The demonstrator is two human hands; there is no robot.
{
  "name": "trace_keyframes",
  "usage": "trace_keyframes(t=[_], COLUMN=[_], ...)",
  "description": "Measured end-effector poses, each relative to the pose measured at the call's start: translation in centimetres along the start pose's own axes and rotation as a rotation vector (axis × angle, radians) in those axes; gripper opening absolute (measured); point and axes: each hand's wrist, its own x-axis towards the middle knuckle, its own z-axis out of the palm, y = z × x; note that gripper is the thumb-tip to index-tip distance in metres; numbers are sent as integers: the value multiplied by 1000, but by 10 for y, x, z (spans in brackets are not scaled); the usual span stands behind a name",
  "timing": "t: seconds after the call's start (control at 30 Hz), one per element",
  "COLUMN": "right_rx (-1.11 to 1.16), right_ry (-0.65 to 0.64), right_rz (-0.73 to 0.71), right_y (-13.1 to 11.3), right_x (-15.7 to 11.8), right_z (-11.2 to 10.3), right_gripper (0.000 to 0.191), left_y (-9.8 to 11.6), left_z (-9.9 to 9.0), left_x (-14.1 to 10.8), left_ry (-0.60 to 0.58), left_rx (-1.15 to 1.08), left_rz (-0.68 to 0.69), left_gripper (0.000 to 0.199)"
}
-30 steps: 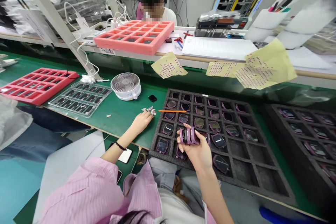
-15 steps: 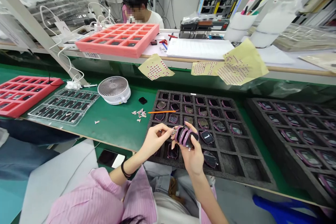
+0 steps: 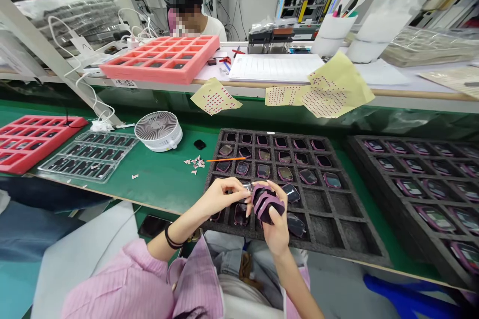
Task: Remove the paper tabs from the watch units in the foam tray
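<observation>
Over the dark foam tray, my right hand grips a small stack of purple-framed smartwatch cases with dark glass faces. The thumb presses on the lowest face and the fingers wrap behind the stack. My left hand is closed in a pinch at the stack's left side, with a small shiny bit at its fingertips that I cannot make out. Similar purple watch cases sit singly in the tray's compartments around and beneath my hands, partly hidden by them.
An orange stick lies across the tray's left edge, near small paper scraps and a black watch face. A white fan, clear plastic tray and red foam tray stand left. Another dark tray lies right. A person sits opposite.
The stack in my right hand has tilted, its faces turned more downward. My left hand stays pinched beside it. The camera view has shifted slightly.
</observation>
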Motion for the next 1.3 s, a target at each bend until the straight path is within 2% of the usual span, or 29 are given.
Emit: trace_keyframes(t=[0.07,0.2,0.33,0.4,0.47,0.5,0.53,0.63,0.67,0.73,0.83,0.97,1.07,1.17,1.23,1.3], right_rx=[21,120,112,116,134,152,176,247,256,258,276,295,299,284,257,216], right_ry=[-33,-99,-123,-180,-235,-252,-259,-220,-200,-163,-154,-152,-111,-33,35,109], right_rz=[28,151,190,227,285,310,326,331,332,341,335,309,276,188,108,20], right_y=[-2,-5,-4,0,3,4,4,1,-1,-3,-3,0,1,4,6,9], right_x=[-1,-7,-15,-17,-18,-18,-18,-16,-15,-14,-13,-11,-10,-10,-10,-12], right_z=[-2,-5,-2,3,10,14,18,26,27,27,27,28,31,38,44,48], right_gripper=[44,50,48,47,48,48,48,48,49,50,48,43,42,42,43,44], left_y=[1,-1,-8,-12,-18,-21,-26,-47,-55,-70,-85,-91,-83,-59,-37,-17], left_z=[-4,-5,-3,-11,-31,-45,-60,-105,-116,-129,-134,-132,-120,-82,-45,-8], left_x=[1,-1,-8,-11,-11,-10,-9,-6,-5,-4,-3,-6,-12,-19,-25,-29], left_ry=[-79,-245,-249,-284,-340,-322,-248,317,412,466,385,281,272,417,549,580], left_rx=[-22,-180,-252,-228,-131,-50,55,464,587,741,786,767,734,516,251,24], left_rz=[-5,-155,-244,-259,-252,-228,-186,-22,-10,7,17,14,40,146,218,224], left_gripper=[29,32,40,42,42,39,37,24,20,15,13,13,14,19,20,18])
